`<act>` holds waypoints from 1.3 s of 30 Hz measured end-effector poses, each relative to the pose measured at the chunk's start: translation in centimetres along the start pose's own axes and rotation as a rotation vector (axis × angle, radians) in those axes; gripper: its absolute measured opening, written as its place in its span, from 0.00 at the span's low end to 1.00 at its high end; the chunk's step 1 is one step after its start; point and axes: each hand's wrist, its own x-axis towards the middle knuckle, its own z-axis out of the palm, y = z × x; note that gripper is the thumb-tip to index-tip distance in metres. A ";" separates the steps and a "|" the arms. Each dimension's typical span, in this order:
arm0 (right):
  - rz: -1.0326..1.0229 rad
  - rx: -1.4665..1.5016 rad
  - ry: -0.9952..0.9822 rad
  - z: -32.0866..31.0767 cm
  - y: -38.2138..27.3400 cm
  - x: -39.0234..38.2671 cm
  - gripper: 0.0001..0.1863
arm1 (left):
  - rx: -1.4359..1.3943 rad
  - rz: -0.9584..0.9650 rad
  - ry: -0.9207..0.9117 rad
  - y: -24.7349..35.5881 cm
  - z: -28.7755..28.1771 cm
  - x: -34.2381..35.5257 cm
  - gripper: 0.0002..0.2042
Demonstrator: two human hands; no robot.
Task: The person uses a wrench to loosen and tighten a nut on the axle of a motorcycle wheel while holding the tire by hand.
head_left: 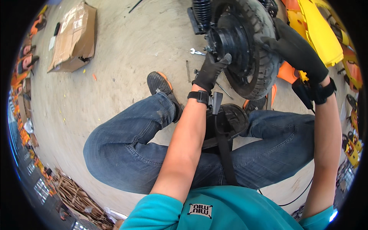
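Observation:
A black wheel with a treaded tyre (260, 61) and dark hub (224, 44) hangs beside a coil shock (201, 11) at top centre. My left hand (211, 71), in a black glove, grips the hub's lower left, with some fingers hidden behind it. My gloved right hand (299, 53) is closed on the tyre's right side. On the concrete floor (115, 92) left of the wheel lie a wrench (197, 51) and a long spring (188, 71); a thin rod (224, 91) lies below the hub.
A cardboard box (73, 38) sits at upper left. Yellow panels (318, 32) and orange parts (287, 73) are at upper right. My bent legs (119, 145) flank a black padded object (230, 120). Flattened cardboard (80, 195) lies piled at lower left.

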 end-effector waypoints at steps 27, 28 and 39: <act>-0.092 0.021 -0.014 -0.1 -0.6 1.1 0.36 | 0.624 0.022 0.067 0.8 -0.4 -0.7 0.19; -0.021 0.095 -0.033 -0.3 -0.4 0.7 0.36 | 0.635 0.025 0.074 0.6 -0.5 -0.6 0.18; 0.072 0.204 -0.126 -2.7 -1.8 0.5 0.35 | 0.647 -0.025 0.054 -0.4 -0.8 -0.7 0.21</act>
